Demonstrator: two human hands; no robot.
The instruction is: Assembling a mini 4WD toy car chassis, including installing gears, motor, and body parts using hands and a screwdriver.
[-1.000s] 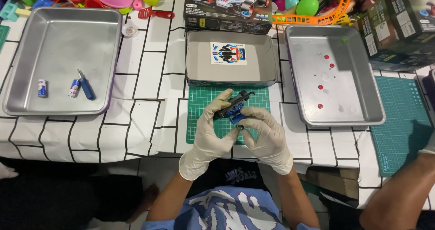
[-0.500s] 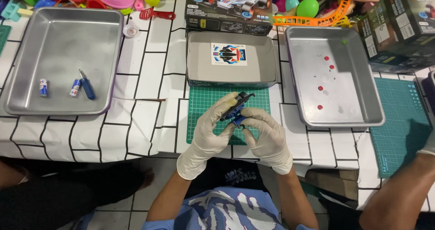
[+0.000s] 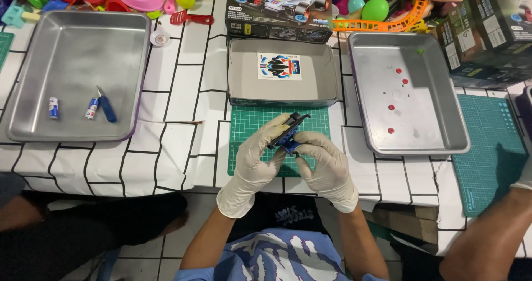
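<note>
Gripping a small black and blue toy car chassis (image 3: 288, 132) between them, the gloved left hand (image 3: 256, 162) and right hand (image 3: 326, 160) stay clamped on it above the green cutting mat (image 3: 249, 126), near the open grey box (image 3: 282, 70).

Table (image 3: 183, 120) w/ white tiled cloth: 2 steel trays (image 3: 33, 127) (image 3: 463, 142), green mat (image 3: 249, 120), grey box (image 3: 332, 76).

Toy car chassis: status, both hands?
Left hand and right hand, both gloved, grip the dark toy car chassis above the green cutting mat. Nothing obstructs.
</note>
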